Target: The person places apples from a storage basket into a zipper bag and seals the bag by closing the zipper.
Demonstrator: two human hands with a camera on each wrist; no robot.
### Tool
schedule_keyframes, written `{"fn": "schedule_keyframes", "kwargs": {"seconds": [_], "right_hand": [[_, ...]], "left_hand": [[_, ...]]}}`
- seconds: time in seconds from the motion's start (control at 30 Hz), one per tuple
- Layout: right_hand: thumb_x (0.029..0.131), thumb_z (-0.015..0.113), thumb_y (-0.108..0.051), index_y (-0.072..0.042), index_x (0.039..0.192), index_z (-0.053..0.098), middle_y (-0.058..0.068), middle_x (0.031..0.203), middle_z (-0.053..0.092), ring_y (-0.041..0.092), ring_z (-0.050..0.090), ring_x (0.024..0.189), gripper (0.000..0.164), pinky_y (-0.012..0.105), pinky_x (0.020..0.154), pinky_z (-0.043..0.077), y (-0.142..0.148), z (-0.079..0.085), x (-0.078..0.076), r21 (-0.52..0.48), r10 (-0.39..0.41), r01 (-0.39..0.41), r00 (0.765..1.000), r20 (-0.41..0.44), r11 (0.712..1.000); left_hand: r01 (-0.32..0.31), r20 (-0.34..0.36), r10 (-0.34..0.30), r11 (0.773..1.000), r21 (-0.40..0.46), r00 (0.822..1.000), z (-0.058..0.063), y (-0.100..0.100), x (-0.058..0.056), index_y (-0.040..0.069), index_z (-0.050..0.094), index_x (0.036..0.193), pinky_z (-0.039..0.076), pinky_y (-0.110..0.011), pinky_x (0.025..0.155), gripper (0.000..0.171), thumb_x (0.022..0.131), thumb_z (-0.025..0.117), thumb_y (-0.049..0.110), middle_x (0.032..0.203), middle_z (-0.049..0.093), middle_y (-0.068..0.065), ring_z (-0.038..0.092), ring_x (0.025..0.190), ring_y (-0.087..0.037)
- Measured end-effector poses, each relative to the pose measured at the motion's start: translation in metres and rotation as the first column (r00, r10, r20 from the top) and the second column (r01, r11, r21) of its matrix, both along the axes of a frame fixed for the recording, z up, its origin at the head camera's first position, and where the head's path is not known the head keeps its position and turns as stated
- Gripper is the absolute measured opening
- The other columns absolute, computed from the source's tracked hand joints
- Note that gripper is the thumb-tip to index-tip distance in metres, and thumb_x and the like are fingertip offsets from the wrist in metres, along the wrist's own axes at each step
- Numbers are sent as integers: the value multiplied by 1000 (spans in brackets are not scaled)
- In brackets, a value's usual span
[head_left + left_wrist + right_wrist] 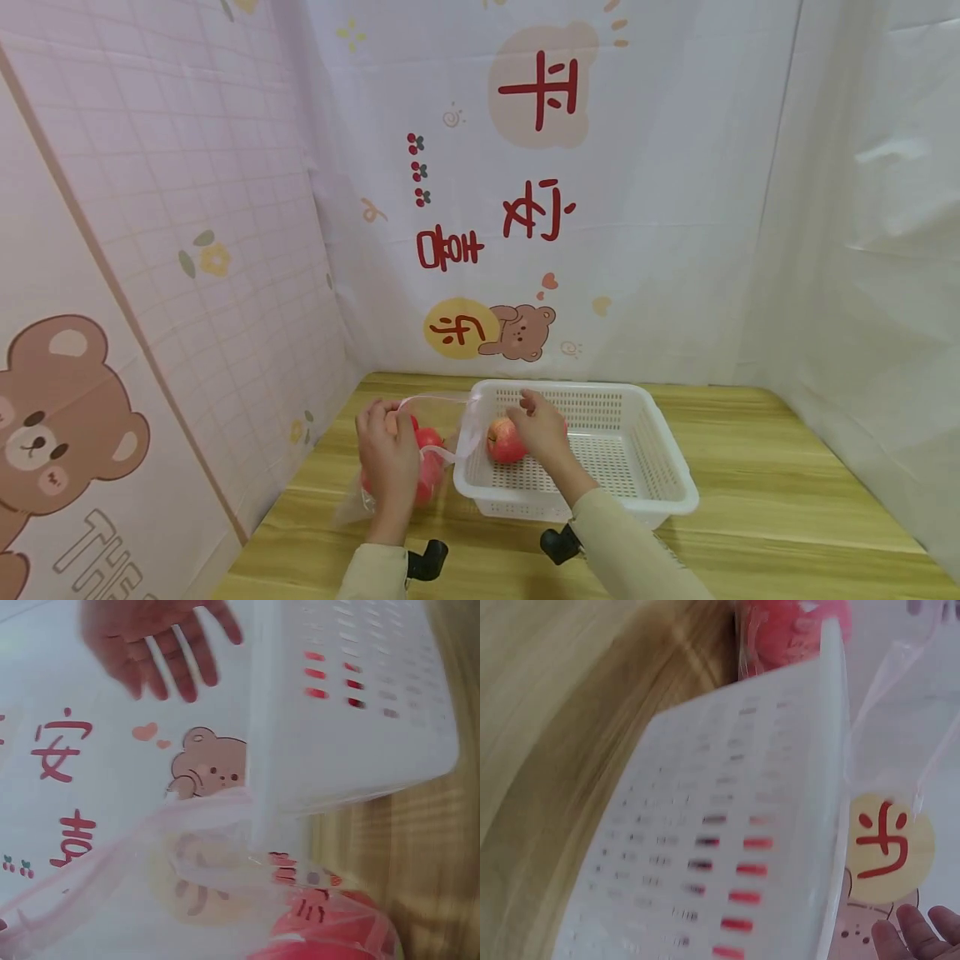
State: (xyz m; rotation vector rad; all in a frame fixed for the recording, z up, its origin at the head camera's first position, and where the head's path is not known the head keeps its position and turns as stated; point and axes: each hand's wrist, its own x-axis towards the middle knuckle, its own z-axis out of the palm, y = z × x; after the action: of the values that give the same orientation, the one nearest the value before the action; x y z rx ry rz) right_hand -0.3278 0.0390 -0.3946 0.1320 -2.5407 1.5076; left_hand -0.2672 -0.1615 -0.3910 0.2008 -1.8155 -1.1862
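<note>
A clear plastic bag (471,427) with pink-edged handles holds several red apples (431,477) at the left of the table. My left hand (390,458) grips the bag near its upper left side. Beside the bag stands a white slotted basket (637,503), and one handle stretches over its left rim. Inside the basket, at the left end, lies a red apple (506,442). Above it is my right hand (542,429), holding nothing; the left wrist view shows its fingers (176,664) loosely spread. Red shows through the basket's slots in the right wrist view.
The wooden table (780,500) extends to the right of the basket and in front of it. A white printed cloth (675,208) hangs behind the table, with more cloth along both sides. Black wrist mounts (427,560) sit at the sleeves.
</note>
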Motion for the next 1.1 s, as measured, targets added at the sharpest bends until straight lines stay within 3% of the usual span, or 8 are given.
{"fn": "schedule_keyframes", "kwargs": {"seconds": [0.17, 0.33, 0.5, 0.73, 1.1], "right_hand": [[96, 59, -21, 4, 139, 51, 23, 132, 58, 41, 55, 122, 50, 53, 100, 44, 16, 3, -5, 25, -8, 8, 1000, 13, 1000], [96, 57, -20, 6, 138, 51, 26, 133, 57, 42, 54, 123, 49, 54, 101, 43, 30, 8, -8, 42, -14, 14, 1000, -12, 999], [97, 57, -20, 7, 139, 49, 28, 134, 55, 44, 53, 123, 51, 54, 100, 43, 41, 9, -13, 68, -20, 20, 1000, -5, 997], [96, 57, -21, 7, 140, 48, 28, 135, 54, 44, 52, 124, 52, 55, 100, 42, 54, 15, -21, 92, -18, 18, 1000, -7, 996], [98, 59, -28, 2, 143, 47, 24, 139, 53, 42, 48, 129, 55, 54, 103, 41, 78, 29, -51, 187, 99, -88, 994, -48, 978]], "left_hand": [[-1, 21, 1, 1000, -6, 1000, 2, -1, 3, -1, 64, 91, 42, -60, 96, 7, 91, 62, 6, 123, 56, -23, 56, 115, -42], [-13, 55, 14, 1000, -28, 998, -10, 0, 7, 1, 65, 93, 43, -59, 96, 8, 93, 65, 9, 127, 56, -21, 57, 113, -43], [-19, 40, 21, 999, -50, 999, -22, 2, 9, 2, 64, 90, 43, -58, 93, 6, 91, 67, 8, 122, 57, -21, 57, 111, -42], [-21, 50, 23, 999, -40, 998, -27, 5, 12, 2, 64, 90, 47, -55, 89, 7, 89, 67, 8, 121, 58, -18, 61, 105, -40], [-3, 53, 3, 1000, -11, 999, -26, 7, 13, 4, 64, 88, 48, -54, 90, 6, 89, 70, 7, 122, 58, -17, 61, 106, -38]]}}
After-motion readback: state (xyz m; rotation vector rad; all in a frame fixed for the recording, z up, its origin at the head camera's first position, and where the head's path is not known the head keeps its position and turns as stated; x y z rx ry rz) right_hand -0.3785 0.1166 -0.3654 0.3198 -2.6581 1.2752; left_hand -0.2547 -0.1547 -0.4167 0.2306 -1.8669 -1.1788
